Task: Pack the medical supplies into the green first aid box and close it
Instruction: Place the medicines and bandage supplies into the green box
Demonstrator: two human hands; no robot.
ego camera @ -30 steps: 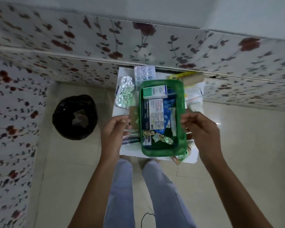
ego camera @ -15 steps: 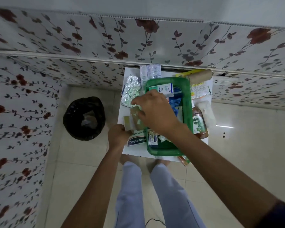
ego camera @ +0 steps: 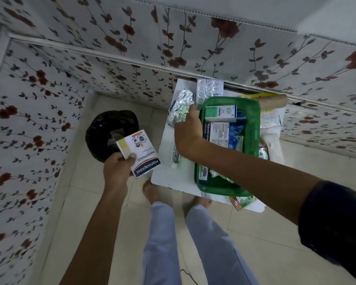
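Note:
The green first aid box lies open on a small white table. Inside it are an eye-drop carton, a medicated dressing carton and blue packets. My left hand holds a white Hansaplast plaster box in the air, left of the table. My right hand reaches across the box's left rim, its fingers curled on the lower right edge of a crumpled foil packet. A white ointment tube lies below that hand.
A blister pack and a brown roll lie at the table's far edge by the flowered wall. A Dettol bottle and leaflets sit right of the box. A black bin stands on the floor to the left.
My left hand has lifted the Hansaplast box off the table and carried it left. My right hand has moved from the plaster strip up to the foil packet.

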